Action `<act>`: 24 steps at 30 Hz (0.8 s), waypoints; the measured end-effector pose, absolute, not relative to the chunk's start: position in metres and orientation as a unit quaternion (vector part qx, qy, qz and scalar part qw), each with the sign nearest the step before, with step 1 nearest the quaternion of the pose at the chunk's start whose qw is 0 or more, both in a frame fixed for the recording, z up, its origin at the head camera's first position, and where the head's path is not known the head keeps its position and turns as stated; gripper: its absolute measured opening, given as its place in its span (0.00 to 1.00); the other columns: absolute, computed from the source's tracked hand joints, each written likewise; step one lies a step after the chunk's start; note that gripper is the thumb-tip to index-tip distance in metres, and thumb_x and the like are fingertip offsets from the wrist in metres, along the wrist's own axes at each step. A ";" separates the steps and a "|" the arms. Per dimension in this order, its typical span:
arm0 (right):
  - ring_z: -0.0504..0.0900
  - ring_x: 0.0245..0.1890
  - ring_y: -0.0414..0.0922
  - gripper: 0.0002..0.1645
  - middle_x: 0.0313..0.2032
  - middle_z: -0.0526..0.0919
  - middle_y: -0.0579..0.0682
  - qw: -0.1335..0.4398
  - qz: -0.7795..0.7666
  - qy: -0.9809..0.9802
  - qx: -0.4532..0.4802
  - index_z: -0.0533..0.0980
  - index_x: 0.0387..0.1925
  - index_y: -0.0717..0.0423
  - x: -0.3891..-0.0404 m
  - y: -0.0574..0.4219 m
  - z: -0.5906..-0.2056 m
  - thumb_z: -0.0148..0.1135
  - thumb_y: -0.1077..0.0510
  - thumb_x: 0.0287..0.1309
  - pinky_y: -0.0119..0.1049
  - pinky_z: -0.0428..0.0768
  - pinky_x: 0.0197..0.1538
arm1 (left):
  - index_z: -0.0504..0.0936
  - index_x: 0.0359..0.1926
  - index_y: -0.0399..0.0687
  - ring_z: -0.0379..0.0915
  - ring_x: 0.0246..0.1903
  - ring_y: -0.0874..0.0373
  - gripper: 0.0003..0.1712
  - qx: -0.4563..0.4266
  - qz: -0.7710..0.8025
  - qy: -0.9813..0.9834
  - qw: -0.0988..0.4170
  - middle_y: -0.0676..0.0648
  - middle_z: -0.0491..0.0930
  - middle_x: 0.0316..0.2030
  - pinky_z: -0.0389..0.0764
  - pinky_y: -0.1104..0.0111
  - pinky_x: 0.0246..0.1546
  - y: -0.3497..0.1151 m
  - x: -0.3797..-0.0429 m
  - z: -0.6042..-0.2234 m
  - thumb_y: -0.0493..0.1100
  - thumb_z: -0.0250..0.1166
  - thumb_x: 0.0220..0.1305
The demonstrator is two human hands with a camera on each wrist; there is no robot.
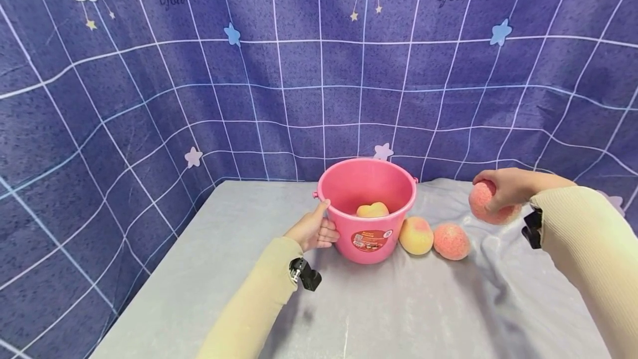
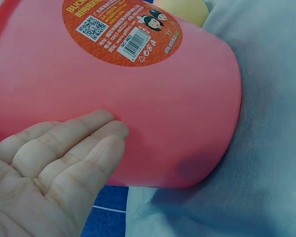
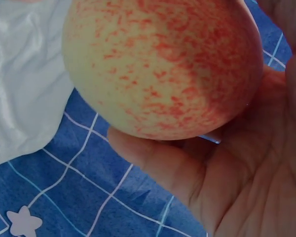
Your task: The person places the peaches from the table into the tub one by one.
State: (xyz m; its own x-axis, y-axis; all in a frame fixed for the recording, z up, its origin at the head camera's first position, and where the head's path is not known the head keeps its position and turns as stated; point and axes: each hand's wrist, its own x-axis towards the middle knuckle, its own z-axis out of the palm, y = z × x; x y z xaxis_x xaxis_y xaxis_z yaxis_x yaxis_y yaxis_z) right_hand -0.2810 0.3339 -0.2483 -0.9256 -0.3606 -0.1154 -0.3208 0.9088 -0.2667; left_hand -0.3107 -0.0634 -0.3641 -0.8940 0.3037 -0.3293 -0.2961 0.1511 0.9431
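Note:
A pink bucket (image 1: 366, 237) stands upright with a red oval label (image 2: 123, 34) on its side. My left hand (image 1: 315, 230) holds it at the left, thumb at the rim and fingers along the outer wall. The left wrist view shows those fingers (image 2: 69, 143) close together against the pink plastic. Yellow peaches (image 1: 372, 210) lie inside the bucket. Off to the right, my right hand (image 1: 513, 186) grips a red-speckled peach (image 3: 163, 69) above the grey cloth, its fingers around the fruit.
Right beside the bucket sit a yellow peach with a red blush (image 1: 416, 236) and a pinkish-red peach (image 1: 451, 241). Grey cloth (image 1: 209, 270) covers the table, wrinkled on the right. A blue gridded curtain (image 1: 299, 71) hangs along the back and left.

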 end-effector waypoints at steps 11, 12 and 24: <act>0.75 0.34 0.50 0.35 0.32 0.76 0.54 0.086 -0.161 0.966 -0.182 0.69 0.49 0.71 -0.284 0.315 -0.243 0.68 0.63 0.32 0.38 0.74 0.36 | 0.67 0.54 0.15 0.74 0.52 0.35 0.47 0.005 0.650 0.726 0.227 0.23 0.75 0.49 0.67 0.48 0.59 -0.064 -0.309 -0.362 0.63 0.36 0.70; 0.75 0.34 0.49 0.36 0.32 0.76 0.54 0.087 -0.165 0.965 -0.184 0.69 0.49 0.71 -0.284 0.313 -0.243 0.68 0.64 0.32 0.38 0.74 0.36 | 0.67 0.54 0.16 0.74 0.52 0.35 0.47 0.004 0.650 0.725 0.227 0.23 0.75 0.49 0.67 0.49 0.59 -0.064 -0.309 -0.362 0.63 0.36 0.70; 0.76 0.32 0.46 0.38 0.36 0.79 0.54 0.023 -0.207 0.955 -0.211 0.71 0.52 0.64 -0.273 0.307 -0.252 0.69 0.62 0.31 0.39 0.76 0.33 | 0.68 0.52 0.17 0.74 0.51 0.34 0.46 0.005 0.651 0.725 0.224 0.23 0.76 0.48 0.70 0.49 0.57 -0.063 -0.309 -0.364 0.63 0.37 0.71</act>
